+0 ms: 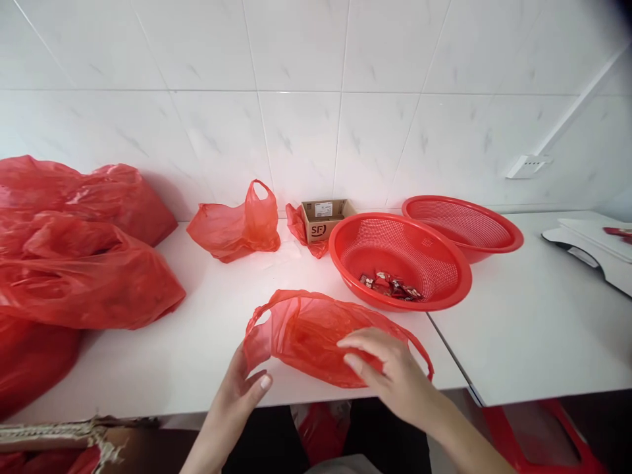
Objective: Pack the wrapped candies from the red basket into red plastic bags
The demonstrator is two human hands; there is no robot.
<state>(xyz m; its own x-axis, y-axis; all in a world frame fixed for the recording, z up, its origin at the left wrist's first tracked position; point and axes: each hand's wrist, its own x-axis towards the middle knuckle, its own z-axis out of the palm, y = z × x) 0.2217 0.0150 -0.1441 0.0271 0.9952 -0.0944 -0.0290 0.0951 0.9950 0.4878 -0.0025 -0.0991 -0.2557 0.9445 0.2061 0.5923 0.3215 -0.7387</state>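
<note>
A small red plastic bag (pixel 309 332) lies on the white table (pixel 197 342) near its front edge, its handles spread to both sides. My left hand (pixel 239 388) pinches the bag's left edge between thumb and fingers. My right hand (pixel 390 368) rests on the bag's right part, fingers slightly bent and pressing the plastic. Just behind the bag stands a red perforated basket (pixel 399 260) with several small red wrapped sweets (pixel 390 286) at its bottom.
A second red basket (pixel 461 224) sits behind the first. A small cardboard box (pixel 326 218) and another red bag (pixel 234 227) stand by the tiled wall. Large filled red bags (pixel 79 263) pile up at the left. A white scale (pixel 592 247) is at the right.
</note>
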